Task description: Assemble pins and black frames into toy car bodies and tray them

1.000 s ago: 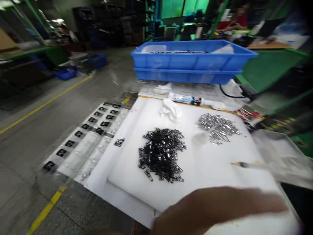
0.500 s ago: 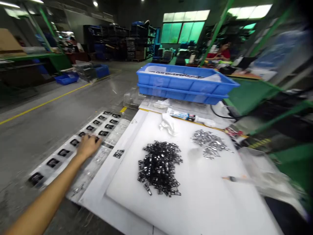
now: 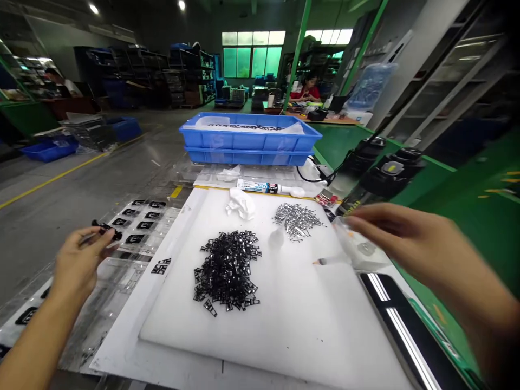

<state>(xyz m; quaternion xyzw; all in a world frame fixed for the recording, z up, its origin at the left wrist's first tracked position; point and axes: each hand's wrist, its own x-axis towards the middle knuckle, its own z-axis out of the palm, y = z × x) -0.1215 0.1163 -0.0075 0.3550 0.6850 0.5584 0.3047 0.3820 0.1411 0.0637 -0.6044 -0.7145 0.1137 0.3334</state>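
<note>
My left hand [image 3: 81, 260] is raised over the clear trays [image 3: 134, 227] at the left, pinching a small black part [image 3: 106, 230] between its fingertips. My right hand [image 3: 406, 238] hovers at the right edge of the white foam pad [image 3: 309, 303], fingers curled and blurred, just above a clear plastic bag [image 3: 359, 252] and a syringe-like applicator [image 3: 329, 261]. On the pad lie a heap of black plastic clips [image 3: 227, 268] and a smaller heap of shiny metal pieces [image 3: 296, 219].
Two stacked blue bins [image 3: 247, 143] stand at the pad's far edge, with a glue tube [image 3: 270, 188] and a crumpled white wipe [image 3: 240, 203] before them. A black device with light strips [image 3: 400, 319] lies at right. A person in red sits far behind.
My left hand has lifted off the tray with a black part pinched in it. My right hand has come into view at the right, near the bag. The camera has tilted up.
</note>
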